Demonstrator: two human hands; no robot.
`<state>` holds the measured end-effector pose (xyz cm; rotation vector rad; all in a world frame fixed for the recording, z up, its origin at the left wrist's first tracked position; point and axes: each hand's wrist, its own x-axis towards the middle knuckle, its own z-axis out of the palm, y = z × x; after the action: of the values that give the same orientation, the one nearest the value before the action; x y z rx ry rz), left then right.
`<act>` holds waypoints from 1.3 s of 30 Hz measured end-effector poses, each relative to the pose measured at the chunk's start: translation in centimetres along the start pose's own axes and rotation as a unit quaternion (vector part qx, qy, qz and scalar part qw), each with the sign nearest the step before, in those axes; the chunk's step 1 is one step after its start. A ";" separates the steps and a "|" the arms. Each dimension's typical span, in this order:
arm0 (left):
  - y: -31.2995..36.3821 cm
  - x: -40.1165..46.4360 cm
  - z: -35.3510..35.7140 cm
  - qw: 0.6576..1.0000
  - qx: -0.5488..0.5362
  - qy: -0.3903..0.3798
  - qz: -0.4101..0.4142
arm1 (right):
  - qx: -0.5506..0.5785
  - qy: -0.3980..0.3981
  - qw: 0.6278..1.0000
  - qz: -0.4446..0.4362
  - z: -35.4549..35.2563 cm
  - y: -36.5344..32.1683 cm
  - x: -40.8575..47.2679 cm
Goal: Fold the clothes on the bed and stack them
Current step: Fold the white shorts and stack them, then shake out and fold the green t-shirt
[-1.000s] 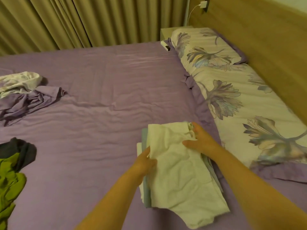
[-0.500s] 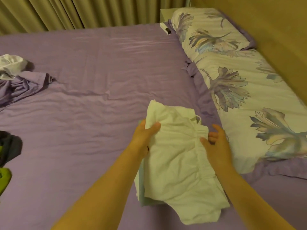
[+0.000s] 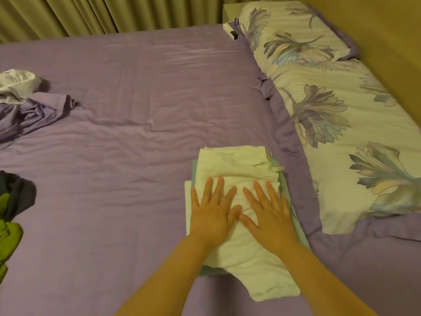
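Both hands lie flat, fingers straight and spread, on a white garment [image 3: 239, 169] that tops a small stack of folded clothes [image 3: 303, 236] on the purple bed sheet [image 3: 136, 122]. The left hand [image 3: 213, 210] presses the left half of the garment and the right hand [image 3: 267, 213] the right half, thumbs almost touching in the middle; neither grips anything. Under the white piece a pale green layer shows along the right and bottom edges, and a white layer pokes out on the left. The near end of the white garment hangs unevenly past the stack toward the person. The stack sits just beside the flowered pillow [image 3: 341, 133] that runs along the right side of the bed. Well apart, at the far left, lie unfolded clothes: a crumpled white piece [image 3: 17, 84] resting on a rumpled purple one [image 3: 34, 112], and nearer, a dark garment [image 3: 19, 197] with a green one [image 3: 9, 238] (both cut off by the frame edge). Curtains [image 3: 91, 14] hang behind the bed.
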<state>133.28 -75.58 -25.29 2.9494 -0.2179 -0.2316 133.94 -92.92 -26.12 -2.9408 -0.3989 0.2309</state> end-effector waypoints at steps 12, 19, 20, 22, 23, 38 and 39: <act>0.7 -3.1 -6.1 0.974 0.005 -0.200 -0.106 | -0.089 -0.163 0.981 0.059 -6.2 -4.4 -0.3; -1.9 -10.9 -11.3 0.954 -0.002 -0.242 -0.176 | -0.114 -0.264 0.958 0.005 -10.4 -8.5 -4.2; -2.5 -12.3 -12.0 0.953 -0.009 -0.241 -0.185 | -0.110 -0.269 0.957 -0.007 -10.9 -9.3 -4.9; -3.6 -14.9 -12.9 0.950 -0.025 -0.233 -0.206 | -0.097 -0.255 0.961 -0.034 -11.6 -11.1 -6.1; -4.2 -16.1 -13.2 0.948 -0.033 -0.232 -0.215 | -0.090 -0.245 0.964 -0.049 -11.8 -12.1 -6.8; -19.9 -37.2 -14.9 0.905 -0.129 -0.209 -0.347 | -0.006 -0.272 0.954 -0.126 -8.0 -33.6 -12.5; -21.3 -38.3 -15.0 0.906 -0.130 -0.201 -0.350 | -0.006 -0.276 0.952 -0.131 -7.3 -35.3 -12.7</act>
<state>101.17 -46.30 -9.23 2.5503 0.7778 -0.8825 114.23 -63.87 -10.86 -2.7446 -0.8529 1.0188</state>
